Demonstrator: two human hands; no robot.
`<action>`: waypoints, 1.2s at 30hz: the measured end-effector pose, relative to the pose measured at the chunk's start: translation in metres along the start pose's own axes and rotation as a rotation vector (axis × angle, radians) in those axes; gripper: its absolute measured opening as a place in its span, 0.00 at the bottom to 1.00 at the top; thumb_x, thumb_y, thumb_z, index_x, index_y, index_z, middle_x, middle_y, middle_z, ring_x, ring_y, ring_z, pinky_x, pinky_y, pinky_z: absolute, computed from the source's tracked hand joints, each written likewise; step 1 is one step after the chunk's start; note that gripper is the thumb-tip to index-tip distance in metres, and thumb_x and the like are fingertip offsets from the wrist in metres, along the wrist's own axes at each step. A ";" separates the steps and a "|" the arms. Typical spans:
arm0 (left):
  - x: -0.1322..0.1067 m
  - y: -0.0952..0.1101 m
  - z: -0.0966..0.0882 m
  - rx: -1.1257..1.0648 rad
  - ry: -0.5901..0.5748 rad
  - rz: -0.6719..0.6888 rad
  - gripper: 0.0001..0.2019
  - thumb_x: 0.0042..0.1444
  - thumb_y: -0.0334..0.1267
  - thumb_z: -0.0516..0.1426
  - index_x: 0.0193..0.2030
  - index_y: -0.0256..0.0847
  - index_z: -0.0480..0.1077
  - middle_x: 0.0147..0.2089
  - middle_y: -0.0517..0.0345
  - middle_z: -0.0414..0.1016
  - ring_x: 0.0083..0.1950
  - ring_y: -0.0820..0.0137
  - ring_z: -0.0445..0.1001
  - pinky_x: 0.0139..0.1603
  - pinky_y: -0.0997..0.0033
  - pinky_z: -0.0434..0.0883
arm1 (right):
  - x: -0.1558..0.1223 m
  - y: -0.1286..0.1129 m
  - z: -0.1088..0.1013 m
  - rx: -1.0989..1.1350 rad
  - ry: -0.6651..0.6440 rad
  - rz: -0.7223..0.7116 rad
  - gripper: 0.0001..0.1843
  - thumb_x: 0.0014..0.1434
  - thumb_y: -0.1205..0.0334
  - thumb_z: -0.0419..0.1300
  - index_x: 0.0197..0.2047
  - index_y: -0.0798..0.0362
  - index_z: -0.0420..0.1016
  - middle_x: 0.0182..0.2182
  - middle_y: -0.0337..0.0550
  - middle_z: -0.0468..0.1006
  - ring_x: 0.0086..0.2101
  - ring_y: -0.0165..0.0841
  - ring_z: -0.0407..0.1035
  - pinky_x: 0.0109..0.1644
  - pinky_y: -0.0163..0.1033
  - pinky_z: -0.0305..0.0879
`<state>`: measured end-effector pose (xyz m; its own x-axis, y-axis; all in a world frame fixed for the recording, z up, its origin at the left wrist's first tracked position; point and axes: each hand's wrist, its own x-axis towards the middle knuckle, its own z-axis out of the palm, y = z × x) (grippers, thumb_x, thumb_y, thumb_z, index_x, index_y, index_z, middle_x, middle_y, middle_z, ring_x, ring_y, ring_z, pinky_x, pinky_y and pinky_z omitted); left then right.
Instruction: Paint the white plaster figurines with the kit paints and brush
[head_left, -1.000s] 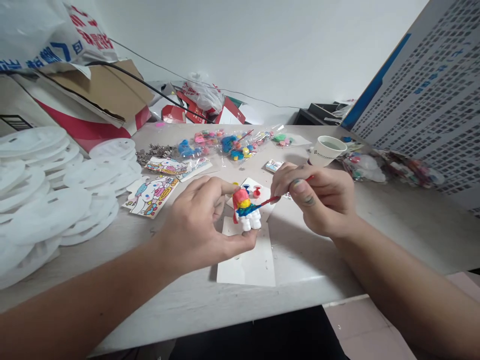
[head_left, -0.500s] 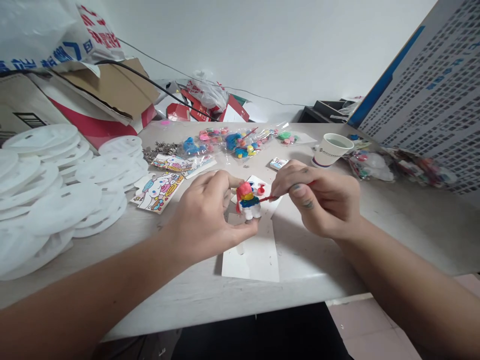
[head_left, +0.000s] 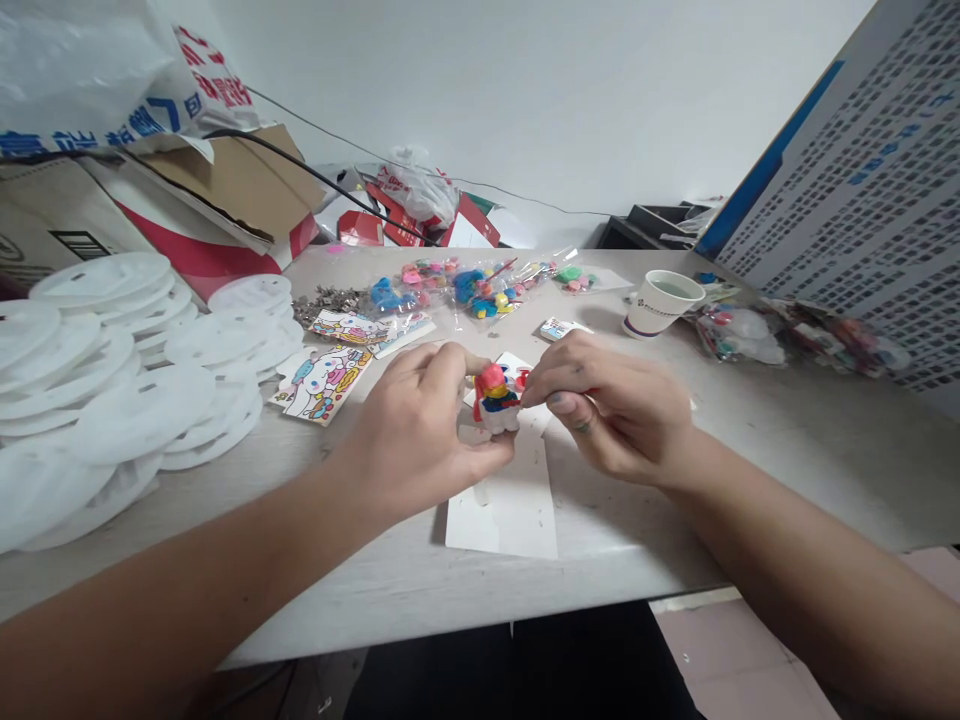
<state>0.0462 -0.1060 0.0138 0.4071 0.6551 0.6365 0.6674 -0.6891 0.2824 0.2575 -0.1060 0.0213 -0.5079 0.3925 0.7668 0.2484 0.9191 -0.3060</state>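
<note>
A small white figurine (head_left: 496,400) with a red head, yellow face and blue collar stands over a white paper sheet (head_left: 506,505). My left hand (head_left: 416,435) is closed around it, thumb under its base and fingers behind it. My right hand (head_left: 604,405) is pinched on a thin red paintbrush, whose tip meets the figurine's chest; most of the brush is hidden by my fingers. Both hands hover just above the grey table (head_left: 787,450).
Stacks of white plastic discs (head_left: 112,390) fill the left side. Cartoon cards (head_left: 322,378), bags of coloured pieces (head_left: 465,285) and a paper cup (head_left: 661,303) lie further back. Cardboard boxes (head_left: 210,200) stand at the back left, a printed board (head_left: 855,190) on the right.
My right hand has moved left, closer to the figurine, so the brush shaft is now mostly covered. The left hand keeps its hold; the view shifted slightly.
</note>
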 end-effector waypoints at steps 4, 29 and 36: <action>-0.001 0.000 0.001 -0.016 -0.021 -0.048 0.18 0.46 0.40 0.63 0.43 0.42 0.66 0.38 0.56 0.75 0.39 0.65 0.74 0.40 0.64 0.72 | 0.000 -0.001 0.001 0.015 -0.001 -0.009 0.07 0.65 0.68 0.56 0.44 0.52 0.74 0.32 0.46 0.79 0.34 0.35 0.73 0.41 0.46 0.70; -0.001 -0.002 0.000 0.060 -0.099 -0.216 0.23 0.40 0.49 0.66 0.42 0.44 0.67 0.37 0.55 0.74 0.41 0.59 0.74 0.40 0.60 0.71 | -0.002 -0.001 0.003 -0.028 -0.002 0.010 0.04 0.65 0.70 0.56 0.40 0.55 0.73 0.31 0.46 0.78 0.34 0.34 0.72 0.41 0.45 0.69; 0.002 -0.006 0.003 0.073 -0.034 -0.141 0.21 0.40 0.44 0.66 0.40 0.43 0.67 0.32 0.58 0.71 0.39 0.61 0.74 0.39 0.61 0.71 | -0.001 0.000 0.002 -0.059 0.027 -0.005 0.06 0.65 0.70 0.57 0.42 0.56 0.74 0.33 0.48 0.80 0.35 0.35 0.73 0.42 0.45 0.70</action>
<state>0.0447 -0.0995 0.0107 0.3262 0.7544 0.5696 0.7624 -0.5662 0.3133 0.2561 -0.1064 0.0195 -0.4872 0.3864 0.7832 0.2944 0.9170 -0.2692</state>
